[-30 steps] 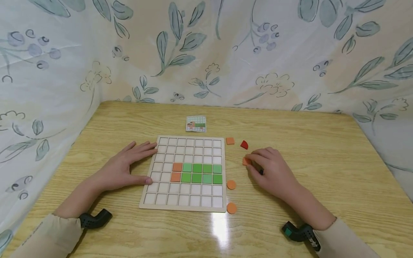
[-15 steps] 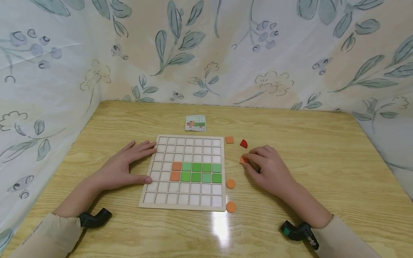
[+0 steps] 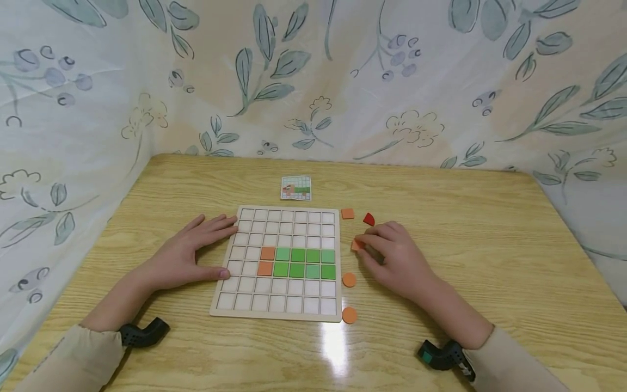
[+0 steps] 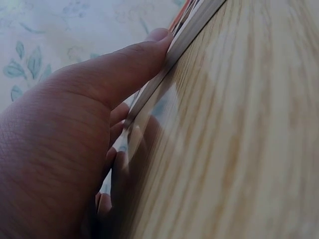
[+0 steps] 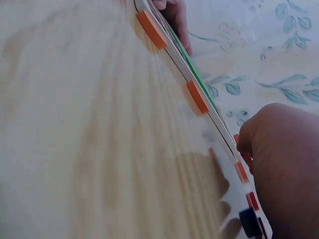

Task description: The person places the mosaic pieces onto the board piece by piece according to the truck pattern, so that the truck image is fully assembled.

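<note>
A wooden grid board (image 3: 274, 316) lies on the table, with orange and green square tiles filling part of two rows. My left hand (image 3: 178, 258) rests at its left side, fingers spread against the edge and thumb on the rim; the left wrist view shows this thumb (image 4: 137, 57) on the border. Just right of the board, my right hand (image 3: 399, 261) pinches an orange square tile (image 3: 356, 245) between thumb and fingers. In the right wrist view that tile (image 5: 237, 138) is mostly hidden by the hand.
Beyond the board lies a small pattern card (image 3: 296, 188). Along the right side are another orange square (image 3: 348, 213), a red quarter-circle piece (image 3: 369, 219), and two orange discs, the upper disc (image 3: 349, 280) and lower disc (image 3: 349, 315). A dark blue piece (image 5: 250, 222) sits near my right hand.
My right hand has moved left toward the board with the orange square tile between its fingers. The left hand stays in place at the board's edge.
</note>
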A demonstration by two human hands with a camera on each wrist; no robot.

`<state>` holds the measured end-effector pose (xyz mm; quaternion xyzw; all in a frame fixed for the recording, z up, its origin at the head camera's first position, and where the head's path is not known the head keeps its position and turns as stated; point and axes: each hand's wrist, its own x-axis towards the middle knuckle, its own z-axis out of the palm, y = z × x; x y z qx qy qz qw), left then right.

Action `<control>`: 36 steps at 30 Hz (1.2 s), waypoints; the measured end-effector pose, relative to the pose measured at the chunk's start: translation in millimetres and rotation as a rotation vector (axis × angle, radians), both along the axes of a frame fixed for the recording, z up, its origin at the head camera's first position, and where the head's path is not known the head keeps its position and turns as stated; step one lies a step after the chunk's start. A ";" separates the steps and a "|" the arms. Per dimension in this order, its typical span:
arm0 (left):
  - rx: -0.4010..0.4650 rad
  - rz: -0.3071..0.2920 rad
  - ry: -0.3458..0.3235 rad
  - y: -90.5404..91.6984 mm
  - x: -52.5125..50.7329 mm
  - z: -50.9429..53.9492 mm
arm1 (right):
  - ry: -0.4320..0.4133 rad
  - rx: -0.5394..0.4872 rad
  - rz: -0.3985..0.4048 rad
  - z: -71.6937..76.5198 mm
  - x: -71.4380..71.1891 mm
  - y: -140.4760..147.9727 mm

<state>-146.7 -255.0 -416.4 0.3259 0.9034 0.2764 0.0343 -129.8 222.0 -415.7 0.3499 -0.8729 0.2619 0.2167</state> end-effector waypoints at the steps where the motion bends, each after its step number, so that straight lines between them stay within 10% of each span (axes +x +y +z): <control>1: -0.002 -0.001 0.005 0.1 -0.2 -0.2 | 0.000 -0.002 0.004 0.7 0.1 -2.1; 36: -0.026 0.014 0.015 2.4 -0.3 0.6 | -0.073 -0.041 0.146 17.7 -14.2 -87.2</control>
